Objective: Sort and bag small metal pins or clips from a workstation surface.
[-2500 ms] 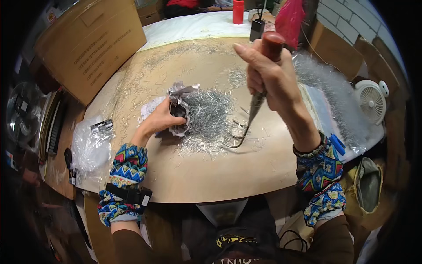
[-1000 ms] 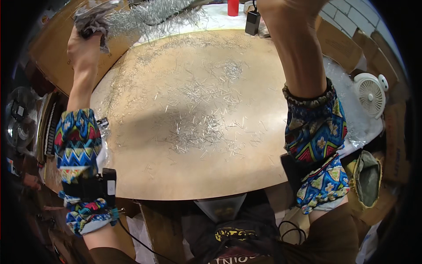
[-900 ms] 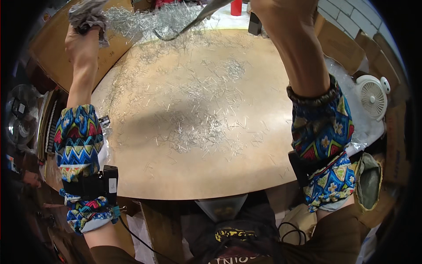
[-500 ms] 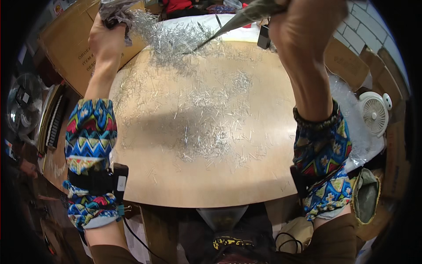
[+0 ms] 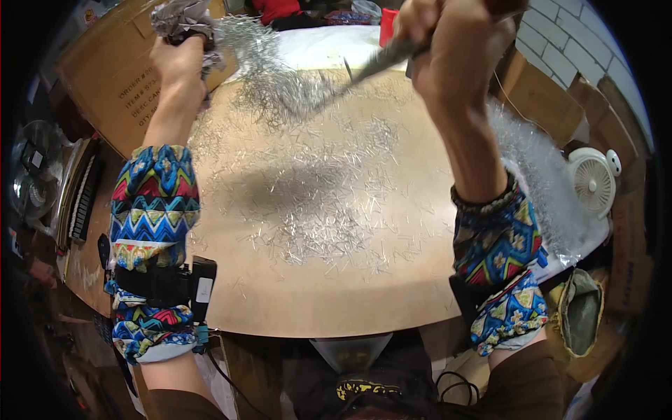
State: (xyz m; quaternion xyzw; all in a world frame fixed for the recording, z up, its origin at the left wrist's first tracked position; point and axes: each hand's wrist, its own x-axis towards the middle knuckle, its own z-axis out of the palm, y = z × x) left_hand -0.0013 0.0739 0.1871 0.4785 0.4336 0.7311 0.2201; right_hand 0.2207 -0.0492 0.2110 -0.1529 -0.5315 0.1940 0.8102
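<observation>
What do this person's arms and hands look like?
The left hand and right hand are ungloved. Both forearms wear gathered fabric sleeves, mainly blue, patterned with zigzags and small flowers in red, yellow, white and black. Around the left one runs a black strap bearing a black box with a white label. Dark brown sleeves show near the elbows.

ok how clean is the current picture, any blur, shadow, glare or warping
Head view: the hook in the right hand looks smeared; head view: a soft shadow darkens the middle of the table, while scattered metal bits glint; head view: the table's near edge looks bowed, likely from the fisheye, and the corners go black.
</observation>
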